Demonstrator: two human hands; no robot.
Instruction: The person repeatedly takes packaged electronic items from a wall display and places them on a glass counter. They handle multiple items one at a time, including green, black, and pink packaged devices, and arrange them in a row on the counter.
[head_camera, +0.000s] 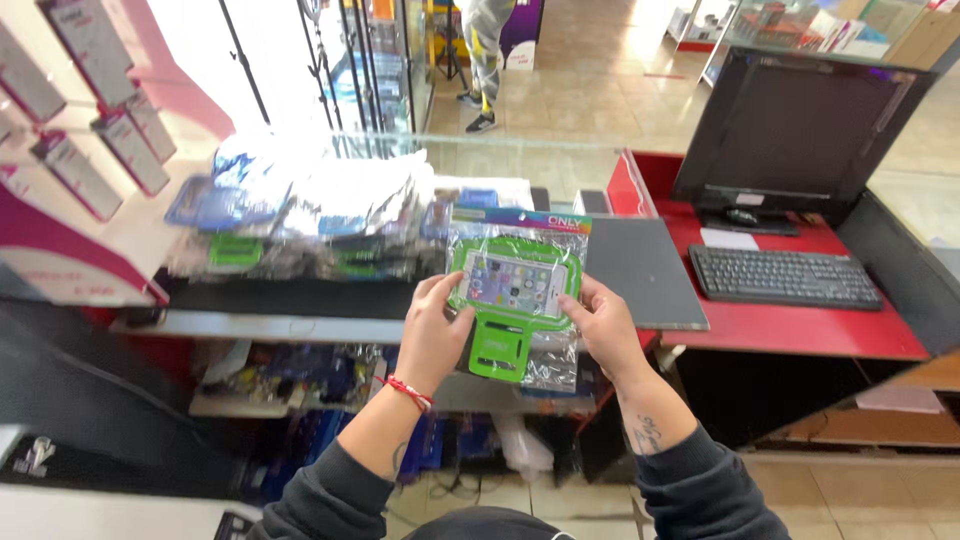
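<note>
— What's nearest?

— Two dark grey sleeves pushed up the forearms, a red cord bracelet on the left wrist. Above them, both hands share one thing: a green phone armband sealed in a clear plastic bag with a coloured card header.

— How are the fingers placed?

— The left hand is clasped on the packet's left edge, thumb across the front near the lower corner of the green frame. The right hand grips the right edge, thumb on the front, the other fingers tucked behind the plastic. Neither hand is slack.

— And where is the packet itself?

— Held upright in the air in front of the person, above the front edge of the counter, touching nothing but the two hands.

— What lies beyond it?

— A heap of similar clear-bagged armbands, green and blue, piled on the counter just behind and to the left. To the right of the packet, a flat dark grey mat. Further right, on a red desk surface, a black keyboard with a black monitor behind it, its screen dark.

— Farther still?

— A tiled floor, glass display cases, and someone's legs in grey trousers and dark shoes, well apart from the counter.
</note>
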